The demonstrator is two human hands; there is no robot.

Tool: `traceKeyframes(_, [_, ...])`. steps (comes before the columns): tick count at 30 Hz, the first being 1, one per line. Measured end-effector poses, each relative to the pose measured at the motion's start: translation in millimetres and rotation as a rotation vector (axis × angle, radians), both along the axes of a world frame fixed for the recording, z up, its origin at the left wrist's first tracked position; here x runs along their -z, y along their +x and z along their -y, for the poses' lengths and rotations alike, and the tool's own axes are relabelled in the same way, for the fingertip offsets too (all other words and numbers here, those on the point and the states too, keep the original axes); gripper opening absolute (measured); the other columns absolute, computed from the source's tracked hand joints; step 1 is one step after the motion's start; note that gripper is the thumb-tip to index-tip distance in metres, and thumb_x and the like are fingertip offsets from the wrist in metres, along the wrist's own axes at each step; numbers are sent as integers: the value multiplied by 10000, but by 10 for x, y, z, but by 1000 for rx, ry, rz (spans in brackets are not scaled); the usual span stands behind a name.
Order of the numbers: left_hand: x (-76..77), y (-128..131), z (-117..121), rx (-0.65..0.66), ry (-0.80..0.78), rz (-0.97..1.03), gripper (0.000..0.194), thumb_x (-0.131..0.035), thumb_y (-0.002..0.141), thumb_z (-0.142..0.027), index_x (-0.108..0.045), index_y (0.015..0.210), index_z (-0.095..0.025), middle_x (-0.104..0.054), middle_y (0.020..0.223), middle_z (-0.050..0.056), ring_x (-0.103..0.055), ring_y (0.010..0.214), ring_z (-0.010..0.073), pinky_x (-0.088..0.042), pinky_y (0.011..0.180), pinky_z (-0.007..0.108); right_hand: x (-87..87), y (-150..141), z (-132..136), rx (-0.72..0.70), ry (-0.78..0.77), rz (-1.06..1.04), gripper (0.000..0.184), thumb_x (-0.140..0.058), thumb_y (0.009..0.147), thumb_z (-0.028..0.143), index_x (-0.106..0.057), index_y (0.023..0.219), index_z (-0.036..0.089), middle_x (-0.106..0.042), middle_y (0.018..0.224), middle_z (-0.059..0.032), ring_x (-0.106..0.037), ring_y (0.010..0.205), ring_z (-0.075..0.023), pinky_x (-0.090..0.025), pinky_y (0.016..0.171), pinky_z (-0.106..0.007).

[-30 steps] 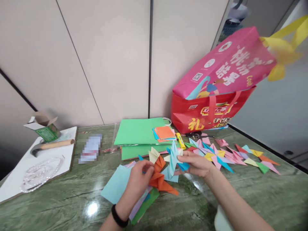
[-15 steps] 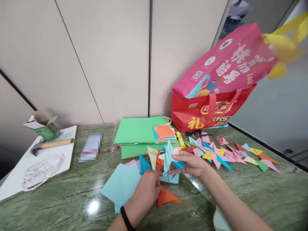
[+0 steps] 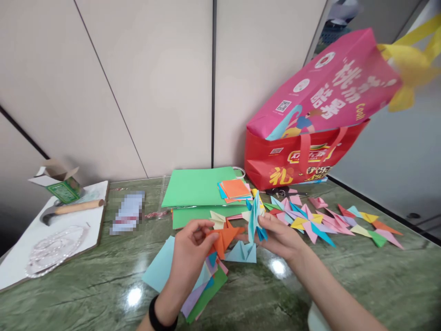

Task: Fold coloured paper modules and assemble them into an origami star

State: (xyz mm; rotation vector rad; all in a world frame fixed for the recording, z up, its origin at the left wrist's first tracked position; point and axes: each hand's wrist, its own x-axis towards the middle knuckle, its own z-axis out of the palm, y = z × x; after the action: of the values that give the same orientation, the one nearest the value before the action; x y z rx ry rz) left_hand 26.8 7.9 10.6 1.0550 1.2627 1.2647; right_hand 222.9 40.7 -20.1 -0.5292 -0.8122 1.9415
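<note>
My left hand [image 3: 193, 250], with a black band at the wrist, pinches an orange folded paper piece [image 3: 223, 239] between thumb and fingers. Light blue and darker blue folded paper pieces [image 3: 255, 218], pressed together upright, are gripped in my right hand [image 3: 280, 236]. A fingertip of that hand reaches close to the orange piece; whether it touches cannot be made out. Beneath the hands lies a pale blue folded piece [image 3: 243, 253], with a cream folded piece [image 3: 217, 219] just behind. Coloured paper sheets [image 3: 210, 294] are fanned out under my left forearm, beside a light blue sheet [image 3: 158, 266].
Green sheets [image 3: 196, 186] carry small orange squares [image 3: 234, 189]. Several joined folded pieces [image 3: 310, 220] spread to the right, before a red bag [image 3: 268, 161] and a pink bag [image 3: 320, 92]. At left, a white board [image 3: 20, 248] holds a hammer [image 3: 76, 208], a box and beads.
My left hand has lifted the orange folded piece from the table toward the right hand, uncovering the coloured sheets. My right hand has shifted slightly right and turned the blue pieces edge-on.
</note>
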Motion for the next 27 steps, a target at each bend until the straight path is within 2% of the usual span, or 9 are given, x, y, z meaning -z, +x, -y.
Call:
traceKeyframes(3, [-7, 22, 23, 55, 4, 7, 206, -685, 564, -196, -612, 753, -161, -618, 657, -3, -633, 622, 165, -504, 519, 238, -35, -51, 35, 38, 8, 31, 243, -793, 619, 297, -591, 569, 171, -602, 545, 41, -561, 516, -89, -496, 562, -228])
traceKeyframes(8, [-12, -15, 35, 158, -21, -21, 309, -657, 603, -184, -573, 900, -174, -642, 642, 1, -642, 595, 176, -513, 527, 267, -177, -118, 121, 24, 103, 109, 179, -763, 661, 305, -679, 729, 163, -674, 656, -3, -622, 620, -122, -504, 667, -255])
traceKeyframes(10, [-34, -47, 21, 172, -9, -11, 347, -662, 578, -150, -578, 913, -179, -670, 762, 28, -650, 626, 173, -512, 540, 261, -260, -159, 160, -38, 155, 175, 206, -756, 668, 297, -696, 791, 144, -690, 702, -27, -628, 648, -128, -497, 665, -248])
traceKeyframes(13, [-106, -106, -7, 177, -2, 7, 361, -667, 512, -96, -605, 860, -167, -663, 924, 66, -652, 664, 172, -509, 542, 253, -385, -239, 196, -159, 245, 322, 195, -765, 645, 263, -706, 765, 120, -690, 704, -30, -607, 636, -116, -466, 606, -209])
traceKeyframes(18, [-240, -248, -33, 175, -38, 14, 345, -699, 530, -142, -613, 864, -154, -662, 788, 44, -637, 611, 174, -491, 485, 251, -568, -378, 172, -291, 298, 490, 163, -760, 624, 233, -704, 736, 129, -682, 689, -11, -583, 606, -109, -443, 568, -208])
traceKeyframes(20, [-267, -312, -43, 79, 10, 18, 377, -720, 544, -164, -615, 906, -154, -662, 821, 46, -645, 661, 177, -493, 503, 239, -620, -432, 142, -223, 290, 523, 162, -762, 617, 249, -704, 715, 134, -690, 692, -18, -595, 612, -122, -454, 568, -219])
traceKeyframes(23, [-273, -367, -67, -103, 40, 103, 492, -748, 577, -209, -574, 1035, -167, -675, 923, 64, -658, 742, 175, -507, 575, 240, -640, -525, 100, -11, 279, 501, 176, -757, 625, 287, -705, 718, 146, -702, 714, -30, -613, 630, -141, -481, 579, -240])
traceKeyframes(25, [-256, -361, -83, -121, -45, 219, 517, -757, 595, -245, -554, 1064, -167, -697, 914, 69, -669, 717, 174, -512, 591, 253, -602, -594, 83, 126, 287, 441, 181, -758, 627, 283, -700, 738, 153, -705, 743, -30, -619, 658, -143, -497, 632, -257])
traceKeyframes(27, [-227, -328, -95, -72, -154, 329, 459, -767, 591, -264, -579, 996, -155, -717, 835, 62, -666, 624, 167, -510, 548, 253, -528, -658, 78, 155, 276, 411, 190, -767, 612, 292, -681, 695, 145, -686, 691, -20, -601, 619, -136, -495, 591, -250])
